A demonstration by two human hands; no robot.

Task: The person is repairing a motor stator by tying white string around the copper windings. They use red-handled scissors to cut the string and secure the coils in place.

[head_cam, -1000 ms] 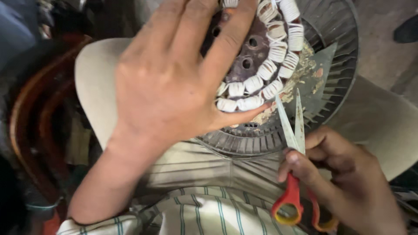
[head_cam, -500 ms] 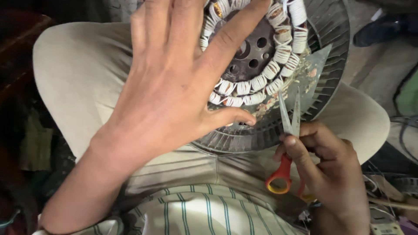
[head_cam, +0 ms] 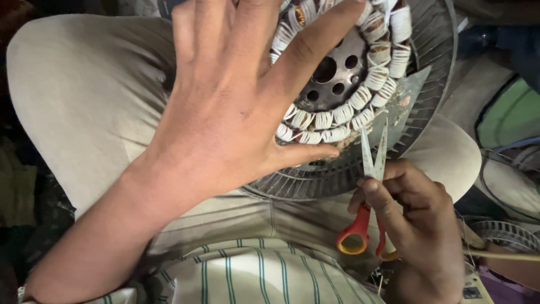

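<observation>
View: looking down from the person's head onto their lap, beige trousers and a green-striped shirt hem at the bottom of the frame.

Motor stator [head_cam: 360, 84]: a round metal disc with a ring of white-wrapped wire coils and a finned outer rim, resting on the person's thighs in the upper middle and upper right of the frame.

Left hand [head_cam: 236, 107]: spread flat with fingers apart, pressing down over the left half of the stator; it grips nothing, the thumb lying along the lower coils.

Right hand [head_cam: 419, 217]: at the lower right, closed around the handles of the scissors.

Scissors [head_cam: 368, 191]: orange handles, pale blades pointing upward, slightly parted, tips just below the lower coils and apparently touching the debris there.

Change over the last second: the scissor tips have crept up closer to the coil ring, and the view has tightened so the left hand fills more of the frame; the left hand has stayed pressed on the stator.

Meaning: the blades look lined up at the windings, while the stator is held steady.

Surroundings: cables and another finned part at the right edge.
</observation>
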